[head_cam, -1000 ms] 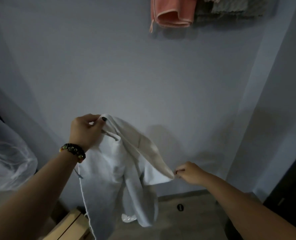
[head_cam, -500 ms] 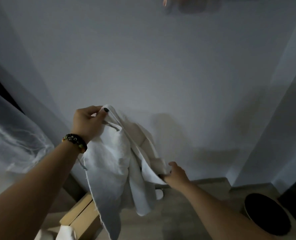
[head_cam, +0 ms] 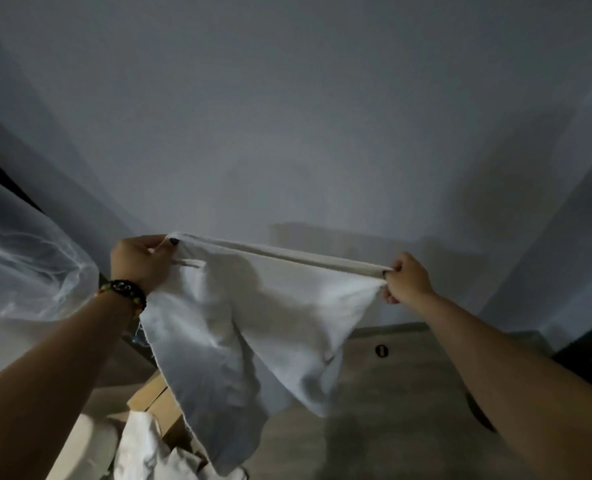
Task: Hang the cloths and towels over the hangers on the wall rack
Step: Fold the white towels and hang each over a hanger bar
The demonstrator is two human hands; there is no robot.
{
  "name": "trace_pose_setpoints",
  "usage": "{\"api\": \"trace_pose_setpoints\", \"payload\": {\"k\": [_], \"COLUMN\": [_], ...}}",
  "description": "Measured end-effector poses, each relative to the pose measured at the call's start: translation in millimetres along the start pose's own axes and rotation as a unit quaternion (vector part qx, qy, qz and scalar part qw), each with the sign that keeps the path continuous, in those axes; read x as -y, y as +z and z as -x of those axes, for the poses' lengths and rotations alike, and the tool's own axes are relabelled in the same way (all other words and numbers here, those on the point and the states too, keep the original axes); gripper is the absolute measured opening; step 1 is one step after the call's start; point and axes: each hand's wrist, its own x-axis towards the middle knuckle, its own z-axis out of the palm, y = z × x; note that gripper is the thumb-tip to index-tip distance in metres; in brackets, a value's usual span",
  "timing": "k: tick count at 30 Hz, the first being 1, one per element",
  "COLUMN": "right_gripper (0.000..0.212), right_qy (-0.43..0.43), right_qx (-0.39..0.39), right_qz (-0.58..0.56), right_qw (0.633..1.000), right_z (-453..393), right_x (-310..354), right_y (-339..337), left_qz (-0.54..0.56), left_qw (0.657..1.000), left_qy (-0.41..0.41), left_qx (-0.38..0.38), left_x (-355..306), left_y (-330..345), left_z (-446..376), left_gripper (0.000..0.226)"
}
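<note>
Left hand: raised in front of the wall, fingers and thumb curled, pinching one top corner of the white cloth; dark-painted thumbnail visible at the cloth edge.
Right hand: raised at about the same height, well apart from the left hand, fingers curled round the opposite top corner.
White cloth: held in the air between the two hands; top hem pulled taut from hand to hand; the rest hangs below them in loose folds, lower edge uneven, longest flap below and just right of the left hand.
Bracelet: dark beaded band with coloured beads, on the left wrist.
Wall: plain, grey, directly beyond both hands.
Cardboard box: below the left hand, partly covered by the hanging cloth.
Other white fabric: crumpled heap below the left forearm, beside the box.
Sheer plastic sheet: left of the left hand.
Floor: below the right hand; a small dark round mark lies on it.
</note>
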Motion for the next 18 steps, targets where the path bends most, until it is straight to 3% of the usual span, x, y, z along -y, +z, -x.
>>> {"api": "trace_pose_setpoints", "payload": {"k": [4, 9, 12, 15, 18], "right_gripper": [0.021, 0.046, 0.057, 0.044, 0.012], "right_qy": [-0.103, -0.229, -0.269, -0.299, -0.331], "right_qx": [-0.053, 0.110, 0.163, 0.145, 0.134], "right_qz": [0.069, 0.033, 0.067, 0.087, 0.102], "right_qw": [0.991, 0.966, 0.947, 0.939, 0.928], "right_z": [-26, -21, -17, -14, -8], "right_x": [26, 53, 71, 83, 84], "right_y": [-32, -63, -73, -77, -77], "left_qz": [-0.027, -0.043, -0.032, -0.022, -0.003], "left_qw": [0.999, 0.999, 0.999, 0.999, 0.998], "left_qy": [-0.013, -0.008, -0.020, -0.031, -0.056], "left_qx": [0.035, 0.028, 0.025, 0.016, 0.001], "left_x": [14, 19, 23, 24, 26], "left_y": [15, 22, 21, 22, 24], "left_z": [7, 5, 1, -2, -5], "left_gripper": [0.025, 0.024, 0.024, 0.026, 0.030]}}
